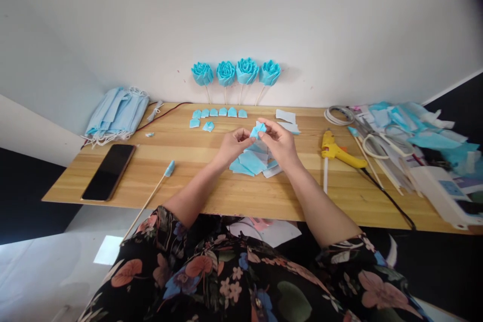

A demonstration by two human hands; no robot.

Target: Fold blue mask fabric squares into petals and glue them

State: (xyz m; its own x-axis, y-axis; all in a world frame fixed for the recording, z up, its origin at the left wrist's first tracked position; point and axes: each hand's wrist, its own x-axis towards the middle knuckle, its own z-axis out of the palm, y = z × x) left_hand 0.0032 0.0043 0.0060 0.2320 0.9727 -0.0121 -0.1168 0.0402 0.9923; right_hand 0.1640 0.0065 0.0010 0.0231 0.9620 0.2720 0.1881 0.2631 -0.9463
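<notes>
Left hand (pixel 233 144) and right hand (pixel 279 141): raised just above the wooden table (pixel 211 196), close together, fingertips of both pinched on one small blue fabric piece (pixel 258 130). Piece held between the two hands, directly over a loose pile of blue and white cut pieces (pixel 251 161) lying on the table.

Behind the hands: row of small folded blue petals (pixel 219 112), with two more just in front of the row. Against the wall: four finished blue roses (pixel 236 72) on sticks, upright, side by side.

Left of the hands: stick with a blue tip (pixel 158 186), lying tilted, partly over the table edge. Further left: black phone (pixel 108 171), face up. Far left corner: stack of blue face masks (pixel 116 113).

Right of the hands: yellow glue gun (pixel 337 151), lying on its side. Further right: scissors (pixel 377 143) amid scraps.
</notes>
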